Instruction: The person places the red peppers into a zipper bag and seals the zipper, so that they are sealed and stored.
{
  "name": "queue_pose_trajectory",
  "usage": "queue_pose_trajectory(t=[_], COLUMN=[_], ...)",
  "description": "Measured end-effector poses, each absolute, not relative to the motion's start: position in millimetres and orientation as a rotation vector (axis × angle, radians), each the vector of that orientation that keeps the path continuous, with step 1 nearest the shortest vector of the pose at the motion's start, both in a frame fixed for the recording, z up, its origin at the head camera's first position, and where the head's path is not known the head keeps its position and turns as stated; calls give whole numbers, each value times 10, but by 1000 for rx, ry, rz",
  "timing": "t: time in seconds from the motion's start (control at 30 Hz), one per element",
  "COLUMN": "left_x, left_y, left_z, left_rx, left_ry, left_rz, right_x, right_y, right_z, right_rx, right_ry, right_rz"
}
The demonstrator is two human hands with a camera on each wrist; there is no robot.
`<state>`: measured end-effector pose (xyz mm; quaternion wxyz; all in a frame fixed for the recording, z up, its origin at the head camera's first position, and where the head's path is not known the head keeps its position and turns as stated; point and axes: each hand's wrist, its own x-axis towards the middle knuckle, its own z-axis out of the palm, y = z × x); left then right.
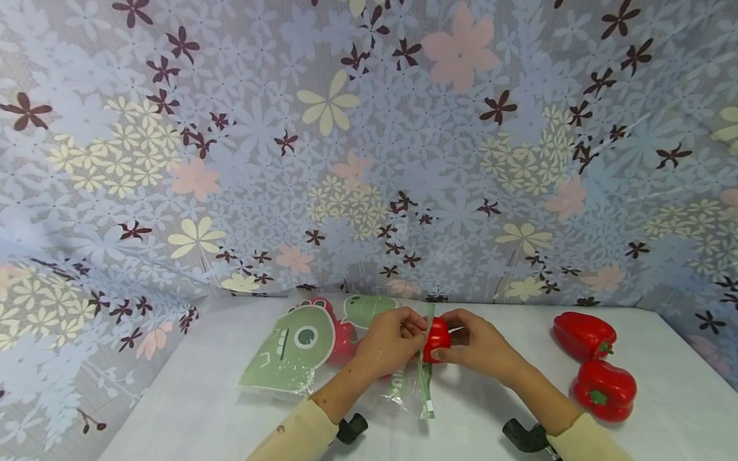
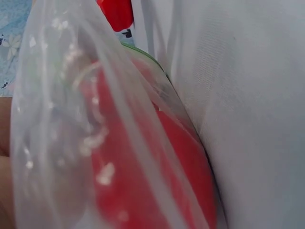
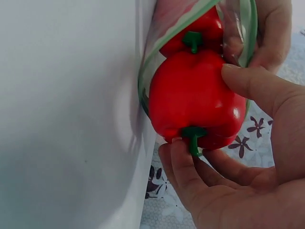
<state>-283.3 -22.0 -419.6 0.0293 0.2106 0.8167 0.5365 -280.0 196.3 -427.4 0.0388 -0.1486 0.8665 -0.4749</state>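
My right hand [image 1: 483,346] grips a red toy bell pepper [image 1: 436,341] with a green stem, thumb on one side and fingertips around the stem end. That pepper sits at the open mouth of a clear zip bag [image 1: 272,378] printed with a green cartoon face. My left hand [image 1: 391,341] pinches the bag's green-edged rim [image 3: 253,28], holding it beside the pepper. Deeper in the bag, just past the held one, another red pepper [image 3: 209,29] shows in the right wrist view. Through the plastic, the left wrist view shows a blurred red shape [image 2: 128,162].
Two more red bell peppers lie on the right of the white table [image 1: 478,424]: a longer one [image 1: 584,334] behind and a blocky one [image 1: 605,390] in front. A floral cloth [image 1: 371,156] hangs behind the table. Black wrist mounts [image 1: 523,436] sit by the sleeves.
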Motion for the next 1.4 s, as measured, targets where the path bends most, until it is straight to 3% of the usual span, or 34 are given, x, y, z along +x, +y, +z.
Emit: queue_pose_trajectory(t=[0.73, 1.4], left_x=[-2829, -2827], left_y=[-226, -214], left_z=[-4171, -4189], left_rx=[664, 692], left_ry=[2520, 2462], left_rz=[1658, 1726], right_x=[-2804, -2792], right_y=[1901, 1767], right_z=[-4347, -4469], right_rx=[-629, -596], right_ry=[2660, 2599], right_rz=[-1524, -1606])
